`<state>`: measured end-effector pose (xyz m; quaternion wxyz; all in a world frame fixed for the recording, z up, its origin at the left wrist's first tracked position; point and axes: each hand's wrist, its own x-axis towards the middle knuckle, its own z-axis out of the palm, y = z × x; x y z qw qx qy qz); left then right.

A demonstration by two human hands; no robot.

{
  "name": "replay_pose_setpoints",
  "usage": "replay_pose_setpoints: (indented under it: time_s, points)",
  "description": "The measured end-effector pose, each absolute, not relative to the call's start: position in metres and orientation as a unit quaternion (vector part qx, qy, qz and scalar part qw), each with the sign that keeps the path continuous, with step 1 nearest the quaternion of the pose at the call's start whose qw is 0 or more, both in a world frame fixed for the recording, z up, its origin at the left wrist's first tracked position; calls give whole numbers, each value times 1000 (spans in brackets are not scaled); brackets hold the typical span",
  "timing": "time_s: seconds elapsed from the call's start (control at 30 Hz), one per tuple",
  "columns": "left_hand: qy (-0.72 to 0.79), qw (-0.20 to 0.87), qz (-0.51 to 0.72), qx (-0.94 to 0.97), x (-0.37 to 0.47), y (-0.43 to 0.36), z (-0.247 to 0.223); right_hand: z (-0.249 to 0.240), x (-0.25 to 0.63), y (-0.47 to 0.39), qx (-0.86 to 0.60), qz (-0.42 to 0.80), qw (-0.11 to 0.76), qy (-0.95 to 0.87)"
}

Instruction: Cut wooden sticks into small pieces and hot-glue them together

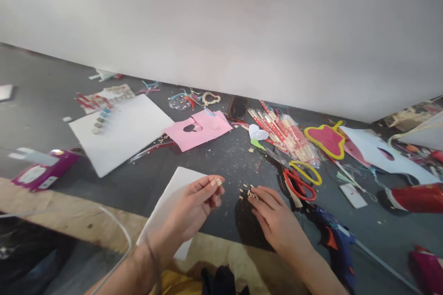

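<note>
My left hand point(202, 203) is raised over a white board point(178, 184), thumb and index finger pinching a few short pale wooden stick pieces point(218, 182). Just to the right, my right hand point(273, 219) reaches down to the dark table, fingers extended. Its fingertips touch a small pile of similar cut stick pieces point(251, 193), partly hidden under them. Past that hand lie scissors with red and yellow handles point(299, 184) and a blue glue gun point(332, 235).
Pink cut paper point(197, 131) and a larger white board point(117, 133) lie behind. Wrapped chopsticks point(277, 129), a phone point(238, 108) and a yellow-edged pink shape point(325, 140) sit farther back. A purple box point(46, 170) stands left, a red can point(415, 198) right.
</note>
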<state>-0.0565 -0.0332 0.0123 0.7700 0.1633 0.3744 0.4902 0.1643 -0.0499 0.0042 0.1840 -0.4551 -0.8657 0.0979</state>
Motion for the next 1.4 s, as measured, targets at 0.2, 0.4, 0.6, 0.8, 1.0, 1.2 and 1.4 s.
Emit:
replay_pose_setpoints:
  time_s: [0.2, 0.4, 0.6, 0.8, 1.0, 1.2, 1.4]
  points:
    - [326, 781, 507, 162, -37, -36, 22, 23, 137, -67, -563, 369, 235, -701]
    - [275, 809, 492, 164, -17, -44, 31, 14, 123, -70, -588, 344, 237, -693]
    - [254, 818, 491, 158, -10, -49, 25, 12, 130, -74, -575, 295, 234, -726]
    - [277, 804, 510, 132, -10, -45, 24, 20, 142, -79, -592, 254, 276, -714]
    - [289, 803, 508, 120, -10, -45, 20, 22, 157, -78, -631, 272, 340, -642]
    - [286, 810, 489, 154, -1, -49, 24, 15, 145, -76, -628, 356, 326, -611]
    - [337, 773, 488, 227, 3, -58, 24, 20, 142, -74, -640, 321, 330, -615]
